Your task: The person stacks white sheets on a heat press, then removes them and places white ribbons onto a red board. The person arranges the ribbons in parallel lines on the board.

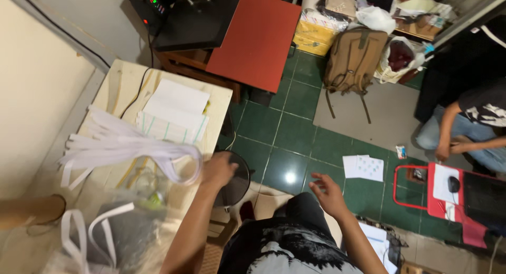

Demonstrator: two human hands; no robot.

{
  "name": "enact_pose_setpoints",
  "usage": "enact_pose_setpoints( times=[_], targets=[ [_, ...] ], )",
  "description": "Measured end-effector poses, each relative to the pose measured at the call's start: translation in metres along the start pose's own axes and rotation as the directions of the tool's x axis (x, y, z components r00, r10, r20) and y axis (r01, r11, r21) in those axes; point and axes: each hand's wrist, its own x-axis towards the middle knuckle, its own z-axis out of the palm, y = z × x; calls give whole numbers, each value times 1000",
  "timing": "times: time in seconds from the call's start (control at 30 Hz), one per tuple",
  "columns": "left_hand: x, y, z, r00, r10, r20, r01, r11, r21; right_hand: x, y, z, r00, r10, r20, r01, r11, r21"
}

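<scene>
White strips point(126, 145): clench them firmly in your left hand point(217, 169), keeping your released right hand point(328, 194) clear.

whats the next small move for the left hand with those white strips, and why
Probably draw the left hand back toward the body to pull the bundle of white strips along the wooden table. The hand looks closed at the looped end of the bundle, whose far ends still fan out near the wall. The right hand hangs open and empty over the green floor.

Table point(219, 97) cluttered; green floor point(295, 142) open
</scene>
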Motion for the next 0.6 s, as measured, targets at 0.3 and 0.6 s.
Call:
enact_pose_setpoints(
  times=[0.3, 0.6],
  targets=[
    [80, -81, 71, 661, -738, -137, 744, 668, -4, 200, 28, -39, 966, 39, 256, -45, 999, 16],
    [91, -41, 54, 333, -906, -260, 806, 417, -421, 400, 18, -118, 881, -158, 446, 206, 976, -62]
  ],
)
